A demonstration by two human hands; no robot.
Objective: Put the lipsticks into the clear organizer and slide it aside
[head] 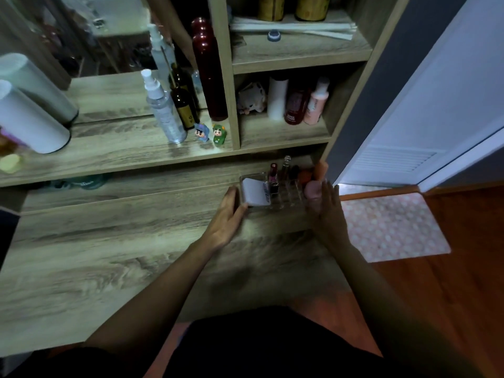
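While both hands bracket the clear organizer (275, 192) at the surface's (109, 241) far right edge | left hand (227, 214), right hand (327, 205): fingers apart, flat on its ends | lipsticks (273, 177) upright inside | push evenly, low, so nothing tips.

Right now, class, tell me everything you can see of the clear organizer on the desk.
The clear organizer is a see-through, plastic-looking tray divided into small square slots. It sits flat at the desk's far right corner, below the shelves. A white compact lies across its left part; an upright lipstick and other small cosmetics stand in rear slots, while front slots look empty. The left hand touches its left side and the right hand its right side.
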